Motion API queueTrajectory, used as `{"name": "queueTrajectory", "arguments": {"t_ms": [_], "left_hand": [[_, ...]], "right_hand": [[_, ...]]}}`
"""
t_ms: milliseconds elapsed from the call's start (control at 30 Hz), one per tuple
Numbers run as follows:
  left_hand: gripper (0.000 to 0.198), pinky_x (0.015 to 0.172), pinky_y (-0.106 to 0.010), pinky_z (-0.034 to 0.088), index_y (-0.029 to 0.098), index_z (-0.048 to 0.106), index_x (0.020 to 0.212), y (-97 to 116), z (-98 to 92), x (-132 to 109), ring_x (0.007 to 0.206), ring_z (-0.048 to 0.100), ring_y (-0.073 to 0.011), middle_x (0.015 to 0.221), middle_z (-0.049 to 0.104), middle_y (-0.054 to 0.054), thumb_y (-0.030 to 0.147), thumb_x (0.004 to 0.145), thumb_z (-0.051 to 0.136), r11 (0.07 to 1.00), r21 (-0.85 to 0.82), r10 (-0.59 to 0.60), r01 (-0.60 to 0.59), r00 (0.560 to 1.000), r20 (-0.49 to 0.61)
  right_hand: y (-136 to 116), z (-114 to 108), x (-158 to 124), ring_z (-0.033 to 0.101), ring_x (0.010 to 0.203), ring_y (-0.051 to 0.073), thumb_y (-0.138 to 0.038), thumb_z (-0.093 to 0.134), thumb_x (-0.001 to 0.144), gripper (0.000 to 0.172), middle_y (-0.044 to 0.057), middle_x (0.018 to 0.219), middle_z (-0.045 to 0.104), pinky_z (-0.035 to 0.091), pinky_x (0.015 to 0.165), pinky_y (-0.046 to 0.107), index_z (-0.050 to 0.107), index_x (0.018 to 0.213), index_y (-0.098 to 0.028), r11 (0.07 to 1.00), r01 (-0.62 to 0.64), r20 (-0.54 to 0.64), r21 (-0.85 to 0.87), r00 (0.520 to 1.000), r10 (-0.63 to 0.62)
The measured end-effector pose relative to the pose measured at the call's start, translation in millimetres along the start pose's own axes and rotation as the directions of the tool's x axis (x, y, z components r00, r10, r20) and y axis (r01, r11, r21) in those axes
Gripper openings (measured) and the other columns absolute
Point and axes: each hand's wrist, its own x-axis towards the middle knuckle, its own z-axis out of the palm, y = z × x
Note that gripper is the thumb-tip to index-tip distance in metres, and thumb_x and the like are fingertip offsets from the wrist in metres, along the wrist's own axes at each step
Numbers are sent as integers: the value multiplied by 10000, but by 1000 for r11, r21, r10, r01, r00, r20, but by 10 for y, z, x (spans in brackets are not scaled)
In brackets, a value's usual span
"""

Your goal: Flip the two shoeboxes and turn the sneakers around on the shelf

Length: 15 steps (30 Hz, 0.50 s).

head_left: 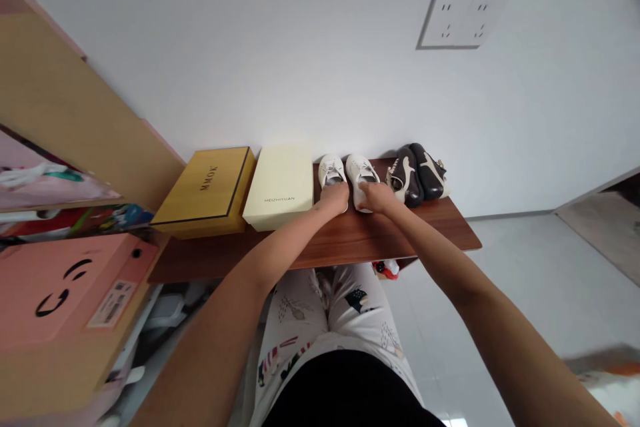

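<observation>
Two white sneakers stand side by side on a dark wooden shelf top, toes toward the wall. My left hand (pixel 335 197) is closed on the heel of the left white sneaker (pixel 331 167). With its fingers at the heel opening, my right hand (pixel 375 197) grips the right white sneaker (pixel 358 167). Just right of them sits a pair of dark brown shoes with cream trim, one brown shoe (pixel 410 180) leaning close to the other brown shoe (pixel 430 170). To the left lies a pale cream shoebox (pixel 283 177). My fingertips are partly hidden inside the sneakers.
The wooden shelf top (pixel 360 240) runs along the white wall, which carries a double socket (pixel 457 20). A yellow shoebox (pixel 207 187) lies at its left end. Further left, a pink box (pixel 65 287) sits on a shelving unit. Something red and white (pixel 387 269) shows below the shelf.
</observation>
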Motion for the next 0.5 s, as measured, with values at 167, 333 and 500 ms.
{"name": "queueTrajectory", "arguments": {"t_ms": [167, 333, 500], "left_hand": [[467, 1013, -377, 481, 114, 553, 1322, -53, 17, 7, 1221, 638, -326, 1261, 672, -197, 222, 882, 668, 1000, 9, -8, 8, 1000, 7], [422, 1009, -392, 480, 105, 561, 1295, -46, 72, 40, 1185, 652, -320, 1231, 678, -190, 211, 895, 646, 999, 33, 4, -4, 1000, -9], [396, 1059, -432, 430, 69, 543, 1281, 7, 58, -19, 1255, 582, -339, 1273, 626, -226, 210, 918, 616, 998, 55, 6, 1, 991, -137]], "right_hand": [[-45, 29, 60, 699, 1044, 331, -462, 727, 841, 488, 197, 1141, 730, 477, 851, 342, 605, 1203, -157, 999, 14, 3, -28, 1000, -14], [-99, 65, 92, 688, 1023, 316, -424, 740, 835, 459, 197, 1134, 723, 462, 848, 335, 613, 1173, -140, 999, 26, -22, -34, 999, -27], [-26, 104, -100, 606, 1126, 323, -383, 701, 873, 417, 193, 1241, 661, 433, 950, 380, 619, 1207, -148, 996, 37, -238, 77, 971, -18]]}}
